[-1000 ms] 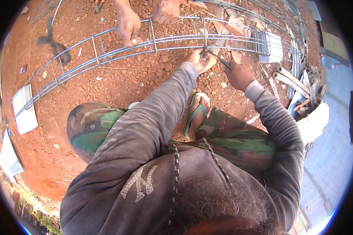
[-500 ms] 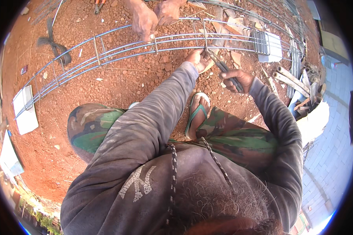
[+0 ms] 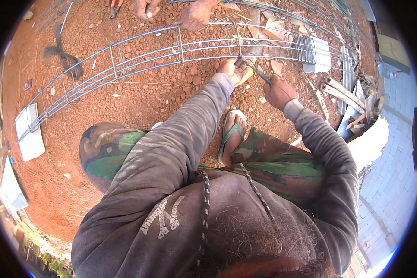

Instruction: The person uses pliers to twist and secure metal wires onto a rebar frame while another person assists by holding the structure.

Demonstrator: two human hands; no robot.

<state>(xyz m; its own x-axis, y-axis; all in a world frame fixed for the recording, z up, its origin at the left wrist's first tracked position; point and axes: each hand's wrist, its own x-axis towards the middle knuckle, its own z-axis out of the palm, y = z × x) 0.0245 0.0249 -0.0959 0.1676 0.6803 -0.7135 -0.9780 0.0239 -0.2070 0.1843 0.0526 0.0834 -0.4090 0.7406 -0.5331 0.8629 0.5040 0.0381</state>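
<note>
A long rebar cage [image 3: 148, 56] of thin steel rods and square stirrups stretches across the red ground in front of me. Curled palm up, my left hand [image 3: 234, 71] is at the cage's near rod, where a stirrup [image 3: 239, 41] meets it. My right hand [image 3: 281, 91] is closed round the handles of dark pincers [image 3: 262, 76]. Their jaws reach that same joint, beside my left fingertips; any tie wire there is too small to make out. Across the cage are another person's hands: one [image 3: 197, 15] at the far rod by a stirrup, the other [image 3: 147, 8] held off it.
A bundle of tie wire [image 3: 68, 62] lies at the left. Orange-handled pincers [image 3: 116, 8] rest at the far edge. White boards [image 3: 31, 134] lie under the cage's ends. Several stirrups [image 3: 306, 50] are bunched at its right. Bamboo pieces [image 3: 343, 95] and scraps lie farther right.
My right hand has swung up with the pincers and turned them at the joint. The other person's hands have parted, one moving up and left off the cage. A stirrup near them has shifted slightly.
</note>
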